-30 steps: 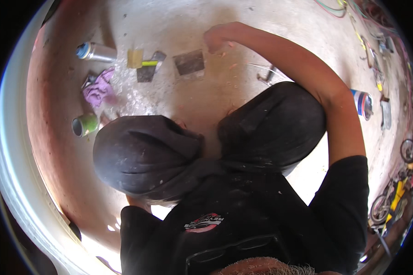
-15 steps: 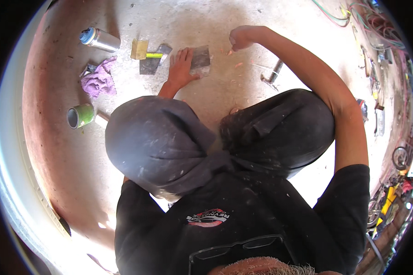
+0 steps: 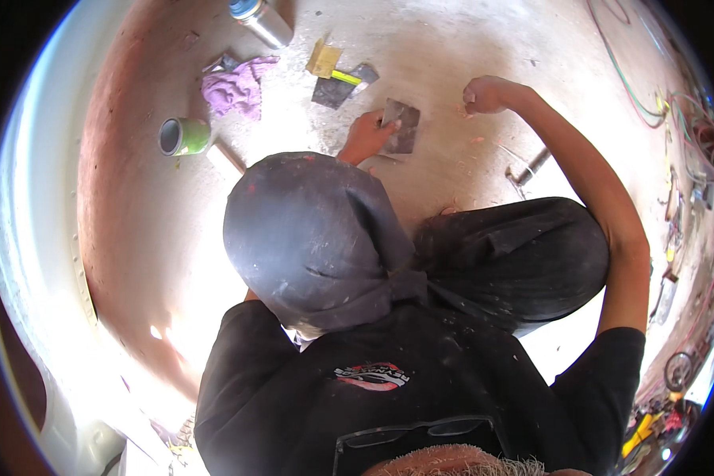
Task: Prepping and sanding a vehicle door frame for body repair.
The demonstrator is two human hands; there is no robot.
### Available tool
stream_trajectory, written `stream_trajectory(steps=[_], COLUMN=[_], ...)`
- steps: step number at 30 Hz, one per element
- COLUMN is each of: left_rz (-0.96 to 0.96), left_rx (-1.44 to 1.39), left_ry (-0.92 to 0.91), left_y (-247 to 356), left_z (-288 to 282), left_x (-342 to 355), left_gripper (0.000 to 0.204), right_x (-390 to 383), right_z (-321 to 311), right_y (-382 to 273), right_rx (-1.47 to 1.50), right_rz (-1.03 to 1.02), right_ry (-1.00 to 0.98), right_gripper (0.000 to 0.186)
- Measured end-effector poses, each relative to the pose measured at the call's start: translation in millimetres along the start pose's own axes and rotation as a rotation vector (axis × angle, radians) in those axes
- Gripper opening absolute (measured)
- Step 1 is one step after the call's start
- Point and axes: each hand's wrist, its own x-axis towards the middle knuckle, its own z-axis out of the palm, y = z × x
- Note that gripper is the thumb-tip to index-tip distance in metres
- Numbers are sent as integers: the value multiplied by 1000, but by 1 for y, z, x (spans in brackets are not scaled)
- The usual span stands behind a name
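Note:
My left hand [image 3: 366, 135], reaching out from behind my left knee, is closed on the edge of a dark square sheet [image 3: 404, 139] on the concrete floor, with its thumb over the top. My right hand [image 3: 487, 95] is up and to the right of the sheet, its fingers curled; what is in them, if anything, is hidden. Beyond the sheet lie more dark pieces [image 3: 335, 94], a small tan piece [image 3: 323, 57] and a bright yellow-green strip [image 3: 346, 76]. A hammer-like tool [image 3: 533, 170] lies below my right hand.
To the left are a purple cloth [image 3: 234, 87], a green can [image 3: 186, 136] lying on its side and a metal bottle [image 3: 263, 24]. Coiled hoses [image 3: 702, 135] and assorted tools line the right side. A pale curved panel [image 3: 40, 238] runs along the left edge.
My left hand came into sight from behind my knee, lay spread on the sheet, and now grips its edge. The view has shifted; my right hand stays curled.

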Motion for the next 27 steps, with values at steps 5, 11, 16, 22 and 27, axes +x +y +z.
stream_trajectory(steps=[5,11,16,22,27], left_rz=[-171,-21,30,171,49], left_rx=[-393,-818,-423,-447,-521], left_ry=[-171,-357,-266,-29,-44], left_y=[28,77,75,58,35], left_z=[-15,-30,-35,-35,-54], left_x=[-11,-27,-28,-28,-36], left_gripper=[29,25,21,40,14], right_x=[0,-7,-7,-8,-7], right_z=[5,-22,-29,-20,-30], right_y=[-38,-72,-75,-64,-41], right_rx=[276,363,319,572,304], right_rz=[-16,-295,-283,-217,-66], right_ry=[396,344,275,431,795], right_gripper=[43,39,23,31,31])
